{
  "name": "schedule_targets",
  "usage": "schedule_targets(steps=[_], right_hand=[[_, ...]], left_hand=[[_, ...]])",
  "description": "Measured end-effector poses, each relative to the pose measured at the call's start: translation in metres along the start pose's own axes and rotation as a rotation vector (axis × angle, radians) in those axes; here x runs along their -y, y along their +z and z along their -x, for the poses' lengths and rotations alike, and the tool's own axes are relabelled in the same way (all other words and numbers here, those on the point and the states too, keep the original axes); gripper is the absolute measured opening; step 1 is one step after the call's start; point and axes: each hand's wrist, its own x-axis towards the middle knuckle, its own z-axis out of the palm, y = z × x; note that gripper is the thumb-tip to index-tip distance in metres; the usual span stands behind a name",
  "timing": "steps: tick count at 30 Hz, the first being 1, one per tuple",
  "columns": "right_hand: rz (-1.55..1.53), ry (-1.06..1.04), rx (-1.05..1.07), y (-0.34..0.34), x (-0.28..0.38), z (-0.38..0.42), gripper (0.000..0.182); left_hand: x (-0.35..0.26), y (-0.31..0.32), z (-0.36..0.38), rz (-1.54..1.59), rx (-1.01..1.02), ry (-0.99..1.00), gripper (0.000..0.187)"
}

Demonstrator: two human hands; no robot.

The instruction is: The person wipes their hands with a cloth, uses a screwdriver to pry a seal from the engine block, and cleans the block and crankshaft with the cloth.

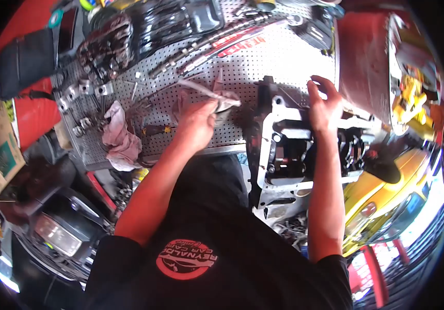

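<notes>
My left hand (197,124) is closed around a crumpled greyish rag (227,105), above the perforated metal bench top. A pale, thin strip blurred by motion sticks out beyond the fingers; I cannot make out what it is. To the right, an engine block (266,134) stands at the bench's near edge, its open side with dark crankshaft parts facing up. My right hand (326,106) lies over the block's far side, fingers apart, with nothing visible in it. A pinkish cloth (120,135) lies on the bench left of my left hand.
Long camshafts (201,49), a dark oil pan (178,23) and a cylinder head (106,46) cover the bench's far side. A red drum-like container (364,62) stands at right. A yellow car (392,191) and a dark car's headlight (57,232) are nearby.
</notes>
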Motion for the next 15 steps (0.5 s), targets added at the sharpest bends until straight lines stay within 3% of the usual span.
schedule_targets(steps=[3,4,5,8,10,11,14,15], right_hand=[[-0.030,-0.019,0.047,0.002,-0.016,-0.007,0.031],[-0.063,-0.010,0.042,0.004,-0.022,-0.008,0.030],[-0.088,-0.021,0.050,0.005,-0.022,-0.009,0.026],[-0.105,0.031,0.079,0.001,-0.012,-0.004,0.027],[-0.121,0.062,0.084,0.004,-0.005,-0.006,0.029],[-0.133,0.077,0.090,0.004,-0.003,-0.005,0.028],[-0.174,0.109,0.086,0.006,0.002,-0.005,0.027],[-0.189,0.120,0.073,0.006,0.004,-0.004,0.027]], left_hand=[[0.015,0.017,-0.004,0.026,-0.111,0.137,0.045],[0.010,0.020,-0.009,0.213,-0.100,0.111,0.045],[0.000,0.021,-0.012,0.487,-0.009,-0.074,0.038],[-0.014,0.032,-0.027,0.476,0.019,0.279,0.036],[-0.037,0.042,-0.025,0.501,0.131,0.315,0.030],[-0.050,0.049,-0.021,0.528,0.067,0.175,0.024],[-0.036,0.041,-0.027,0.597,0.199,0.303,0.021],[-0.031,0.048,-0.033,0.544,0.100,0.468,0.018]])
